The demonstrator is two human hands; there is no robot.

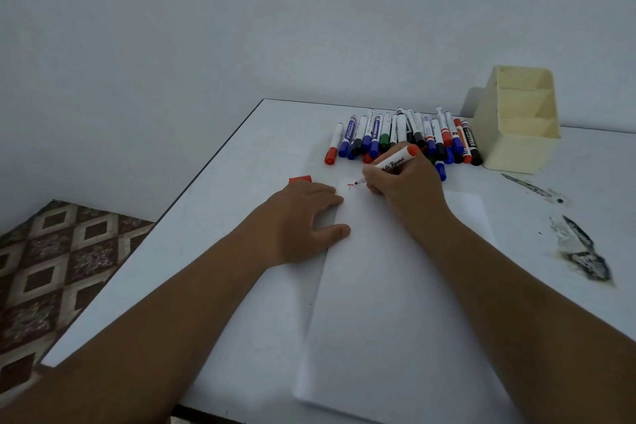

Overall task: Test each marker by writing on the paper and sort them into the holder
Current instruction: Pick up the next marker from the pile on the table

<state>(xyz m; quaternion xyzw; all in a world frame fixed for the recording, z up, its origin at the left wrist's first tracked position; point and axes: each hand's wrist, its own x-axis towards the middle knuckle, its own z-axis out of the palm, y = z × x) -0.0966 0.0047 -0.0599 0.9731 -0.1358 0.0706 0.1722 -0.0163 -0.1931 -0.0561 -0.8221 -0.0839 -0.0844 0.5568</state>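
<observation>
From the head camera, the right hand [404, 179] grips a red marker [392, 162], fingers curled tight round its white barrel, uncapped tip pointing left and down onto the paper [395, 303]. A small red mark [350, 186] sits on the sheet just left of the tip, near the sheet's far left corner. The left hand [303, 220] lies flat, fingers straight and loosely spread, holding nothing; its fingertips and thumb press on the paper's left edge, just below and left of the marker tip. A red cap [300, 179] lies on the table [241, 165] touching or just beyond the left hand's knuckles. Beyond the right hand's fingers a heap of capped markers [402, 134] lies in a row, with red, blue, green and black caps. To the right of that heap stands a cream holder [516, 134] with divided compartments, which look empty. Dark smears [581, 251] stain the table well to the right of the right wrist.
</observation>
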